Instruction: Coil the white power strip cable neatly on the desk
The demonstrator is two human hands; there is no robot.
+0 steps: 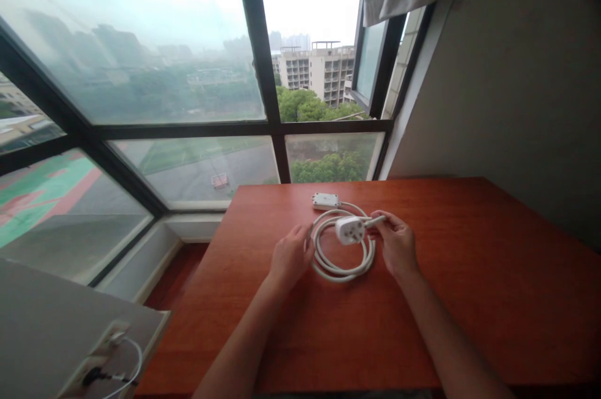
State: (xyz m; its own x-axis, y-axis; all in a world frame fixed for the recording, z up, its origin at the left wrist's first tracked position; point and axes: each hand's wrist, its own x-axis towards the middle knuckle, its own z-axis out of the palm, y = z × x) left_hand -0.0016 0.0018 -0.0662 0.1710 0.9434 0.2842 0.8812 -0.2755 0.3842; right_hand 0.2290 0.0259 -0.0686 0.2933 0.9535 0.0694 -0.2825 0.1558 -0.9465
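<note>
A white round plastic cord [328,267] lies coiled in a flat loop of several turns on the reddish wooden tabletop [469,274], towards its far edge. Its chunky white plug [350,230] sits over the loop's far side. Just beyond lies a small flat white rectangular box [326,200].

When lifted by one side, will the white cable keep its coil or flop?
Probably floppy: the cable lies in loose loops with no tie visible, so they may sag open. The plug looks bulkier and would likely hang down.

No words or numbers can be read — not on the white plug [350,230], not on the little box [325,200].
</note>
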